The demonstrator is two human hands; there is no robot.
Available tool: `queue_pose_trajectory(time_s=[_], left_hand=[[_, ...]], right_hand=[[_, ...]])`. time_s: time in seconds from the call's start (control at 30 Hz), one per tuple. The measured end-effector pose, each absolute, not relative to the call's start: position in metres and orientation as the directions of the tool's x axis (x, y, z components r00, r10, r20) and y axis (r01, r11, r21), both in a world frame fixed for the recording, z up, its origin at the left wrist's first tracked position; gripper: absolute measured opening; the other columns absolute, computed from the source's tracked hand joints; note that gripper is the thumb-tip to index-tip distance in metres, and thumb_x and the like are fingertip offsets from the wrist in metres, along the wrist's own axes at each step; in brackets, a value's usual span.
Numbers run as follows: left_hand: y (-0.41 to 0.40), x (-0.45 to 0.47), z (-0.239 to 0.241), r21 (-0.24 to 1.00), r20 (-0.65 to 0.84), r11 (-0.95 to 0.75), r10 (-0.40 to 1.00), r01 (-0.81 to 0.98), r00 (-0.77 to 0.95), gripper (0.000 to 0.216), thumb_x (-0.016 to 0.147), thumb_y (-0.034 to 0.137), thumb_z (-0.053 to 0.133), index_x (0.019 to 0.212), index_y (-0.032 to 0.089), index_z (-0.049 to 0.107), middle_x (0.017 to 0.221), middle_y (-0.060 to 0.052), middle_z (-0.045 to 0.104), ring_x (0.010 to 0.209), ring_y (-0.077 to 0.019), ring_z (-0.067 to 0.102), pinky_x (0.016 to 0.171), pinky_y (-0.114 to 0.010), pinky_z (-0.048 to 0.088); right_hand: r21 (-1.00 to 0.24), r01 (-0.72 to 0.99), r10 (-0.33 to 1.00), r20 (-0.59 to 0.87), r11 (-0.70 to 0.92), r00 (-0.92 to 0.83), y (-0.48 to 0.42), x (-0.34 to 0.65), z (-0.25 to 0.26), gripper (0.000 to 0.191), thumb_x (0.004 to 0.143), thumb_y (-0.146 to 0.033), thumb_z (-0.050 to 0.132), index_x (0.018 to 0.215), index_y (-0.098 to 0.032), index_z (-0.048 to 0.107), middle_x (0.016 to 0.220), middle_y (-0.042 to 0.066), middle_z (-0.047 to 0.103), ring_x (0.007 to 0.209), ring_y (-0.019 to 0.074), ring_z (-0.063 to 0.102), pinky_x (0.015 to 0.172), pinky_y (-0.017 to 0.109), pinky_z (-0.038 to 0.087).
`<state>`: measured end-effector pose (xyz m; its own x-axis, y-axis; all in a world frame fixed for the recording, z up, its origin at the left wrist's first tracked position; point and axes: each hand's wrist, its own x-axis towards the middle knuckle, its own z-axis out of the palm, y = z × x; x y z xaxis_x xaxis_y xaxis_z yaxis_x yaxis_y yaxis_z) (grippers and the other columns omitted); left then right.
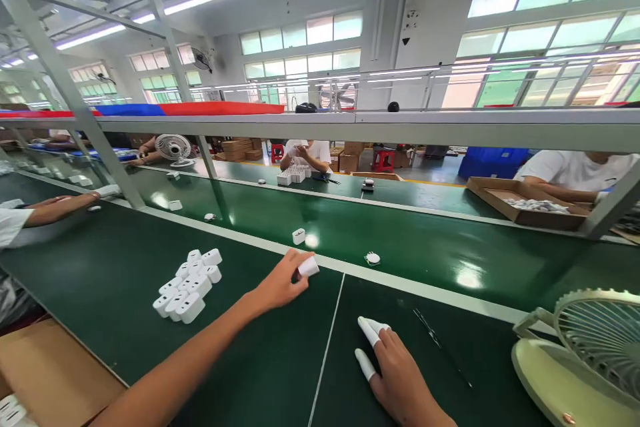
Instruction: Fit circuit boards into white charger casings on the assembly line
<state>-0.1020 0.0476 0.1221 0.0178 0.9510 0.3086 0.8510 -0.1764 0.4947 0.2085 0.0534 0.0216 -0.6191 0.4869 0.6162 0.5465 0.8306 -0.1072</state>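
Note:
My left hand [286, 283] is closed round a white plastic charger housing [309, 267], held over the near edge of the pale strip beside the belt. My right hand [393, 363] hovers low over or rests on the green worktop [280, 360], with white finger cots on several fingers, its fingers apart and nothing between them. To its right lies a thin dark metal tool [440, 345], perhaps tweezers. Several white charger housings [187, 285] stand grouped on the worktop left of my left hand. A round white part on a small circuit board [372, 258] sits on the belt.
Another white housing [299, 236] lies on the green belt [400, 233] ahead. A pale green fan [575, 360] stands at the right. At lower left is a cardboard box [55, 373]. Metal posts [113, 177] carry a shelf. Co-workers sit across the belt and at the left.

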Motion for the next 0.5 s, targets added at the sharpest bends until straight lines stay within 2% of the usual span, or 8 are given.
queue_pose_trajectory(time_s=[0.07,0.13,0.23,0.37,0.5], left_hand=[[0.047,-0.07,0.111,0.592,0.302,-0.302,0.943,0.748,0.141,0.036,0.083,0.017,0.058,0.117,0.023,0.066,0.106,-0.005,0.067,0.09,-0.0201,0.064,0.082,-0.031,0.054],[0.047,-0.047,0.098,0.66,0.281,-0.35,0.936,0.665,0.214,0.029,0.081,0.017,0.06,0.11,0.021,0.066,0.102,-0.005,0.069,0.088,-0.0208,0.064,0.081,-0.032,0.054],[0.047,-0.028,0.081,0.679,0.262,-0.364,0.931,0.638,0.252,0.033,0.075,0.016,0.067,0.108,0.021,0.066,0.103,-0.006,0.073,0.092,-0.0232,0.067,0.086,-0.035,0.054],[0.047,-0.025,0.069,0.71,0.268,-0.389,0.92,0.587,0.285,0.04,0.074,0.014,0.071,0.113,0.021,0.067,0.116,-0.009,0.074,0.111,-0.0279,0.067,0.103,-0.041,0.05],[0.043,-0.026,0.064,0.764,0.268,-0.378,0.923,0.523,0.275,0.054,0.076,0.03,0.082,0.126,0.021,0.064,0.126,-0.012,0.071,0.121,-0.0317,0.064,0.109,-0.046,0.047]], right_hand=[[-0.103,0.557,0.499,0.598,0.824,-0.628,0.053,0.21,0.022,0.02,0.084,-0.006,0.055,0.094,-0.023,0.057,0.094,0.009,0.064,0.083,0.0282,0.065,0.075,0.046,0.064],[-0.098,0.562,0.506,0.579,0.822,-0.639,0.053,0.212,0.021,0.027,0.079,-0.003,0.055,0.099,-0.022,0.058,0.096,0.01,0.065,0.086,0.0283,0.065,0.077,0.046,0.065],[-0.106,0.579,0.523,0.581,0.808,-0.623,0.056,0.216,0.018,0.032,0.079,-0.003,0.055,0.104,-0.023,0.059,0.097,0.009,0.065,0.086,0.0281,0.066,0.075,0.044,0.065],[-0.096,0.577,0.51,0.599,0.811,-0.617,0.063,0.226,0.008,0.039,0.088,-0.008,0.051,0.124,-0.022,0.057,0.104,0.012,0.067,0.093,0.0311,0.068,0.076,0.046,0.064],[-0.098,0.481,0.432,0.618,0.871,-0.657,0.075,0.242,-0.011,0.037,0.093,-0.02,0.057,0.129,-0.028,0.058,0.102,0.01,0.069,0.091,0.0339,0.069,0.074,0.047,0.061]])
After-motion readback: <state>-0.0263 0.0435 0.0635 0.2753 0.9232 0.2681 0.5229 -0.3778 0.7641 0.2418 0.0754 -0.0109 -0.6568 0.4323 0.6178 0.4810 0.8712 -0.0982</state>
